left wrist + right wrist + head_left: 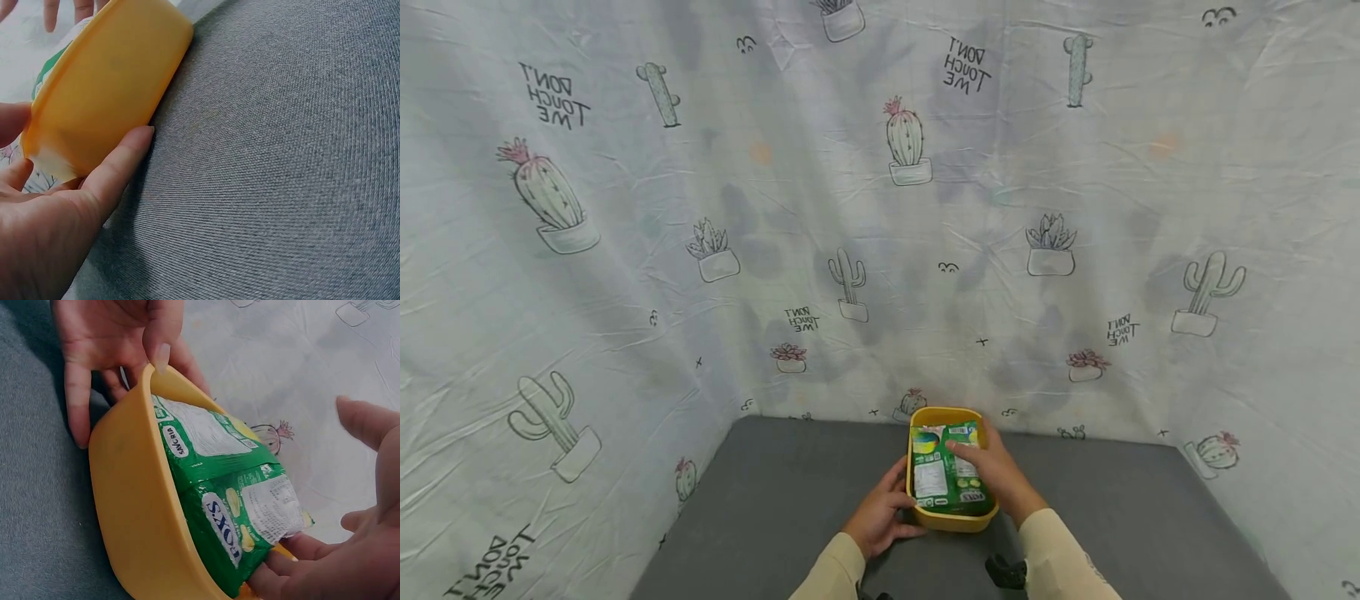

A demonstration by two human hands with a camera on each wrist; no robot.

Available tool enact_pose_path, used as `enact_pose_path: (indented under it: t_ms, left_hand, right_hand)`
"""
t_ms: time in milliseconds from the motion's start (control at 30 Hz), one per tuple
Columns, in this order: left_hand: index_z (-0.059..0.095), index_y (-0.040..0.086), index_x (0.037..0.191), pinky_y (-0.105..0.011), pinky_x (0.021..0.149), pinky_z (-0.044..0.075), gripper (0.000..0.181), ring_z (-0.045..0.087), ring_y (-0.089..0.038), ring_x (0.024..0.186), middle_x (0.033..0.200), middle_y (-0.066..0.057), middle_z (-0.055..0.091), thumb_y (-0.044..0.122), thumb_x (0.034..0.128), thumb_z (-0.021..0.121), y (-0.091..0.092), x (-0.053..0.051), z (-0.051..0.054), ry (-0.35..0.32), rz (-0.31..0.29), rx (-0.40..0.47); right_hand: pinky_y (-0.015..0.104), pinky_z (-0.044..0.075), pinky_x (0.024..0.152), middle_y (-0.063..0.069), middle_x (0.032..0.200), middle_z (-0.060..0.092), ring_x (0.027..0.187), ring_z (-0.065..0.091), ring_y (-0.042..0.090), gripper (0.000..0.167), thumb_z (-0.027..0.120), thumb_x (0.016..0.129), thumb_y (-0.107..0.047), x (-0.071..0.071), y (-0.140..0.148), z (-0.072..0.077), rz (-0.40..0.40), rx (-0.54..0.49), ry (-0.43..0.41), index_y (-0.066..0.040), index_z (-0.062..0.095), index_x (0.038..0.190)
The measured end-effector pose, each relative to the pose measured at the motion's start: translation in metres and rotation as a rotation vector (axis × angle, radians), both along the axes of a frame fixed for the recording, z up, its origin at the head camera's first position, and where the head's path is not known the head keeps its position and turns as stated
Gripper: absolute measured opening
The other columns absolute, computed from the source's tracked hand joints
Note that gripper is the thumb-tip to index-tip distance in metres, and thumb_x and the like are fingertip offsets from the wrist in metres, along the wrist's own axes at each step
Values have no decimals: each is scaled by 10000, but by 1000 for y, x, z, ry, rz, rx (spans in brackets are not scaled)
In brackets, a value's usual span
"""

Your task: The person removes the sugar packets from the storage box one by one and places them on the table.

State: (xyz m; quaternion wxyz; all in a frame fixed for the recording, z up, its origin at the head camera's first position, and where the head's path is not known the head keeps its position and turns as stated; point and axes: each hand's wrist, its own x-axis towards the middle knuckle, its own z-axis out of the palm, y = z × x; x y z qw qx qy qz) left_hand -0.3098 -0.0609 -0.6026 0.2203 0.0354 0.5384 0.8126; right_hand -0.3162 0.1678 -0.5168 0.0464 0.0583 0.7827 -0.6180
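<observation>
A yellow plastic tub (955, 523) stands on the grey surface with green food packets (951, 479) lying in it side by side. White label panels and printing show on the packets (219, 481) in the right wrist view. My left hand (880, 515) holds the tub's near left corner, its thumb at the rim and its other fingers along the outer wall (112, 75). My right hand (996, 471) is at the tub's right side. Its fingers touch the edge of a packet inside the rim, while the thumb (365, 422) stands apart from the packet. Some fingertips are hidden.
The grey fabric-covered surface (790, 492) extends to both sides of the tub. A pale cloth with cactus drawings (910, 250) hangs behind and at the sides. A small black object (1006, 573) is beside the right sleeve.
</observation>
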Motion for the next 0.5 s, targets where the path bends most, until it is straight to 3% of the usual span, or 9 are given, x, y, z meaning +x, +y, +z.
enact_pose_path:
  t_ms: [267,500]
  left_hand:
    - [183,117,1759,-772,922,510,908,479,-463,1428,1757,-250,225,-62,957,569,0,-2,-3,-2,24,-5]
    - [218,139,1757,-780,915,509,897,498,-466,1413,1762,-236,227,-54,960,582,4,-6,-6,7,23,-9]
  right_hand:
    - [540,588,908,299,1385,571,1112,672,386,818,740,1038,-167,-11,3,-13,-36,14,-3,57,251,1654]
    - [606,538,993,345,1439,506,1176,609,448,847,748,968,0,-14,6,-16,-24,71,-30,70,257,1654]
